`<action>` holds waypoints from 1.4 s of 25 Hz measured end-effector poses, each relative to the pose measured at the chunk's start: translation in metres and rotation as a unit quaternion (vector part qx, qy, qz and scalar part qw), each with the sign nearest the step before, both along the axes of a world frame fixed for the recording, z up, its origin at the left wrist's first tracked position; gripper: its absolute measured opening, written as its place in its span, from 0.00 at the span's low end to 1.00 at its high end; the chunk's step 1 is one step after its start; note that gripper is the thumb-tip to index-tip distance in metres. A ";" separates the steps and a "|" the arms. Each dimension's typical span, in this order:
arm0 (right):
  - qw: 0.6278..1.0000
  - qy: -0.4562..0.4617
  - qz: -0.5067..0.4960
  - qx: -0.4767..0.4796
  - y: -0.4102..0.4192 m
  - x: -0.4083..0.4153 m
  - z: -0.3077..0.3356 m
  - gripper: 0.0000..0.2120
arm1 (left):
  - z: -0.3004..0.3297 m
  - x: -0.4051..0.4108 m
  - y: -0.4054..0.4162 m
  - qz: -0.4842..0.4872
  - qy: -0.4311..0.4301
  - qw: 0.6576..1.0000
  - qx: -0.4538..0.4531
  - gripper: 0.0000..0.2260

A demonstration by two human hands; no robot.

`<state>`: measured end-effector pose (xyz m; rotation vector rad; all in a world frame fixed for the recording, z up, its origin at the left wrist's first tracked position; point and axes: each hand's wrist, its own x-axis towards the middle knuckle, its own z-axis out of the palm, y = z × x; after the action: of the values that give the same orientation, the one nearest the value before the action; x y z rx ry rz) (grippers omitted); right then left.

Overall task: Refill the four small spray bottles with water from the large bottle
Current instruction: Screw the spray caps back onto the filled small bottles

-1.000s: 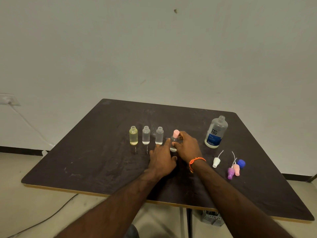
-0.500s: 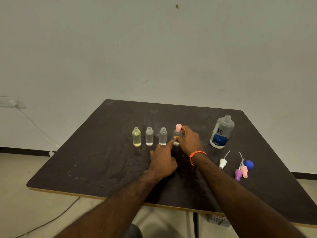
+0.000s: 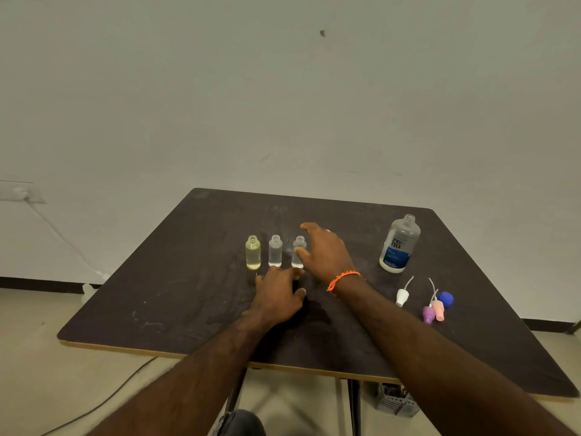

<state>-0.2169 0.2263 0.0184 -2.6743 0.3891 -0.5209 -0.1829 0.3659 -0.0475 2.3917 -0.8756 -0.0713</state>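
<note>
Hands meet mid-frame: right hand [image 3: 325,253], fingers spread, grasps nothing beside three uncapped small bottles [image 3: 275,250]; left hand [image 3: 278,298] lies relaxed on the table [image 3: 176,278]. Large bottle [image 3: 400,244] (uncapped) stands right.

Matt, scuffed dark table [image 3: 188,294]

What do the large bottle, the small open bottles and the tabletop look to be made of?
Large bottle: clear plastic by the look, glossy, threaded neck, blue printed label. Small bottles: clear, likely plastic though glass is possible; one holds yellowish liquid. Tabletop: dark matte laminate over board, seemingly; its pale edge shows and the surface is scuffed.
</note>
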 end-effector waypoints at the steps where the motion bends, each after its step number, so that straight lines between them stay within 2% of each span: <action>1: 1.000 0.019 -0.011 0.010 0.005 0.005 -0.001 0.25 | 0.000 0.000 0.004 -0.006 -0.011 1.000 0.002 0.16; 4: 0.997 0.057 -0.045 0.040 0.010 0.014 -0.008 0.25 | 0.004 0.001 0.019 -0.028 -0.064 0.997 0.015 0.10; 6: 0.996 0.059 -0.056 0.043 0.009 0.018 -0.013 0.21 | 0.007 0.005 0.031 -0.038 -0.094 0.995 0.024 0.10; 11: 0.996 0.036 -0.054 0.058 0.007 0.018 -0.020 0.14 | 0.005 0.023 0.055 -0.029 -0.092 0.993 0.069 0.27; 18: 0.997 0.057 -0.025 0.043 0.013 -0.020 -0.021 0.13 | 0.005 0.016 0.062 -0.032 -0.091 0.994 0.052 0.31; 22: 0.997 0.064 -0.020 0.043 0.014 -0.051 -0.023 0.14 | 0.004 -0.001 0.047 -0.044 -0.061 0.997 0.002 0.35; 24: 0.996 0.066 -0.016 0.060 0.016 -0.062 -0.023 0.15 | 0.004 -0.011 0.036 -0.050 -0.042 0.997 -0.029 0.32; 29: 0.993 0.089 0.031 0.077 0.010 -0.082 -0.017 0.21 | 0.001 -0.019 0.020 -0.068 -0.013 0.993 -0.092 0.12; 31: 0.995 0.095 0.016 0.025 -0.008 -0.093 -0.013 0.22 | -0.001 -0.016 0.019 -0.068 -0.005 0.994 -0.087 0.12; 33: 0.988 0.118 -0.045 -0.093 -0.038 -0.107 -0.009 0.18 | -0.001 -0.015 0.018 -0.065 -0.012 0.995 -0.078 0.10; 35: 0.949 0.188 -0.118 -0.222 -0.074 -0.123 -0.006 0.15 | -0.003 -0.015 0.017 -0.065 -0.022 0.994 -0.084 0.08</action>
<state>-0.3394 0.1525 0.0126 -3.1925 0.7909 -0.1674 -0.1979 0.3830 -0.0510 2.1862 -1.0168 0.0049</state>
